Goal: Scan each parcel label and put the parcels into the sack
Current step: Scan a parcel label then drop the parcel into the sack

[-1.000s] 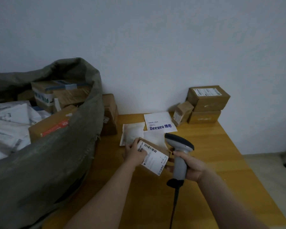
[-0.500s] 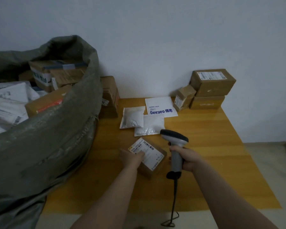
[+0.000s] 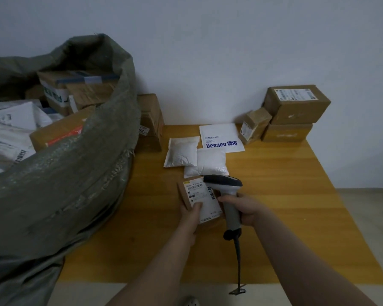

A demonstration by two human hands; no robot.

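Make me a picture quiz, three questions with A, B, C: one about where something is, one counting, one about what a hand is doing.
1. Which side of the table is the sack on? A left B right C far end
2. How many puffy white pouches lie on the table? A one B two C five
3. What is the right hand doing? A gripping the scanner B resting flat C waving
Answers: A, sack bulges at the table's left; B, two lie side by side; A, it curls round the scanner's handle.

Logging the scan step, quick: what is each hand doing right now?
Left hand: holds the labelled parcel.
Right hand: grips the scanner.
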